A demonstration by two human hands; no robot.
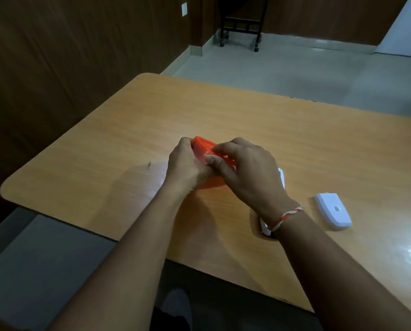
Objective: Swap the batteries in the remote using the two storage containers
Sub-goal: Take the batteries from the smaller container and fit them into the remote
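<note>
step: I read this as opening (or closing, couldn't tell which) the orange container (pixel 203 149); batteries not in sight, so swap looked unfinished.
left hand (pixel 184 163): I saw it curled round the container's left end, fingers closed on it, holding it just above the desk (pixel 104 144).
right hand (pixel 242 170): fingers bent over the container's right side, thumb (pixel 213 161) pressed on the top edge near the lid; closed grip, both hands on the same box.
orange container: centre of desk, mostly hidden by both hands; lid state I couldn't tell.
remote (pixel 282 179): white body lay on the desk just behind the right wrist, largely covered by the arm; only the ends showed.
battery cover (pixel 332 211): white piece with a code label, flat on the desk, right of the wrist, apart from the remote; I judged it the remote's back cover, so compartment likely open.
second container: not visible to me.
next move: my guess, thumb needs to lever the lid while the left hand braces the box, then pick out a cell; small parts could roll off the desk.
</note>
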